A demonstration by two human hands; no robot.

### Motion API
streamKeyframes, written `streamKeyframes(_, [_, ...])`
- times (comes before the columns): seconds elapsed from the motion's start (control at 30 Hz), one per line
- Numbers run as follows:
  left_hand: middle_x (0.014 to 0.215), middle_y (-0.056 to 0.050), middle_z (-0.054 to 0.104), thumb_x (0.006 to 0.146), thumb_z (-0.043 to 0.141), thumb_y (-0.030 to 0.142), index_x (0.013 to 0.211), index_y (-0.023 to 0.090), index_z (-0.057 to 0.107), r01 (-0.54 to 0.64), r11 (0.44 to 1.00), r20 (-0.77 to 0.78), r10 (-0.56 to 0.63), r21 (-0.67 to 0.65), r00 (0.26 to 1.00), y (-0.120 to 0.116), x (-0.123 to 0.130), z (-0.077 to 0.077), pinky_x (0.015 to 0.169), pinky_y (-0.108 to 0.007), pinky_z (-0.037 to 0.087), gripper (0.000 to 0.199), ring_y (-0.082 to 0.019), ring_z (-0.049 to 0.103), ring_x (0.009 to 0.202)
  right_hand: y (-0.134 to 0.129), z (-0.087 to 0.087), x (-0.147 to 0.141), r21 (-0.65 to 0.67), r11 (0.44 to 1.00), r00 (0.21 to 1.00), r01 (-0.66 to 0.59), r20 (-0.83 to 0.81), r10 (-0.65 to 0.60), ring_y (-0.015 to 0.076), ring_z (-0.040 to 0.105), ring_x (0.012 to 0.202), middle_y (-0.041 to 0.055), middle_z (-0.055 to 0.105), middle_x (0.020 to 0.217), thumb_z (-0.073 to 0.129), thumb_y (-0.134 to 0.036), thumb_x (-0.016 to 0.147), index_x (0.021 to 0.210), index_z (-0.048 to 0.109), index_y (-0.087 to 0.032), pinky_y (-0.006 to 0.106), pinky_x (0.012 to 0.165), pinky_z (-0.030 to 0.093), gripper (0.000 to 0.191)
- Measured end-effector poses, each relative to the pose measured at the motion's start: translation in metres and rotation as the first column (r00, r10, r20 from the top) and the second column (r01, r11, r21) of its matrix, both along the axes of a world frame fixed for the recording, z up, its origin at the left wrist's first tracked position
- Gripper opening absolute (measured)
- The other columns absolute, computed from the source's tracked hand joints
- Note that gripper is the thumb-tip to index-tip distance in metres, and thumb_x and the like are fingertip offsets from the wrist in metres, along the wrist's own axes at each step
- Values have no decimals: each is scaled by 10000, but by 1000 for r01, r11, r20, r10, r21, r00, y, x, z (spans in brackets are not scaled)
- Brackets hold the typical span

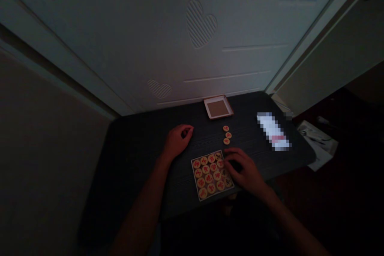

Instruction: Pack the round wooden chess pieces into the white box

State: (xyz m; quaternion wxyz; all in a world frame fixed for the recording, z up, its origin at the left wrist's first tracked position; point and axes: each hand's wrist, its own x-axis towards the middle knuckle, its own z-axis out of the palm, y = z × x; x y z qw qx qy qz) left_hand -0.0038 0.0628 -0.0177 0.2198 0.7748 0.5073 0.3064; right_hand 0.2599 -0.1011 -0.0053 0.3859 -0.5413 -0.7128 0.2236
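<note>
A shallow square box (196,181) near the table's front edge holds rows of round wooden pieces (209,178), most with red characters and a few with dark ones. My right hand (244,170) is at the box's right side, its fingers curved over the right edge and apart, with nothing visible held. My left hand (179,139) rests on the table to the upper left of the box, its fingers curled together; whatever may be inside them is hidden. Behind the box, three loose round pieces (228,135) lie in a short column.
An open, shallow tray-like lid (218,109) sits at the table's back edge by the white panel. A bright, pixelated object (273,131) lies on the dark table (135,140) at the right. Beyond the right edge, a white box (318,144) stands lower down.
</note>
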Motion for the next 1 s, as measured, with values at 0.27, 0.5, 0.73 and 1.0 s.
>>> streamKeyframes(0.27, [909, -30, 753, 933, 567, 389, 1031, 237, 727, 2, 1000, 1, -2, -3, 1000, 0, 0, 0, 722, -295, 524, 241, -177, 668, 774, 54, 1, 31, 113, 981, 987, 158, 14, -160, 247, 654, 1069, 90, 691, 1142, 547, -236, 964, 1122, 695, -252, 455, 966, 540, 217])
streamKeyframes(0.5, [912, -29, 752, 930, 576, 389, 1010, 241, 727, -1, 1000, -6, 1, -1, 1000, -1, 0, 2, 716, -299, 522, 225, -179, 670, 770, 69, -4, 43, 85, 996, 980, 5, 199, -22, 264, 593, 1191, 84, 635, 1287, 555, -185, 945, 1223, 698, -292, 503, 1039, 500, 331])
streamKeyframes(0.73, [900, -25, 750, 940, 568, 381, 1025, 238, 729, -3, 1000, -4, 3, -7, 1000, -1, 0, 1, 723, -294, 515, 232, -175, 665, 765, 51, -11, 52, 155, 982, 953, 105, 267, -144, 296, 600, 1171, 106, 655, 1264, 631, -278, 931, 1185, 696, -258, 528, 1002, 505, 263])
streamKeyframes(1.0, [907, -27, 753, 939, 571, 380, 1029, 230, 730, -1, 1000, -15, 1, 9, 1000, -1, 0, 1, 730, -290, 514, 237, -173, 665, 766, 37, -14, 60, 125, 986, 951, 112, 276, -143, 276, 656, 1053, 80, 731, 1142, 596, -301, 969, 1118, 685, -247, 482, 941, 525, 182])
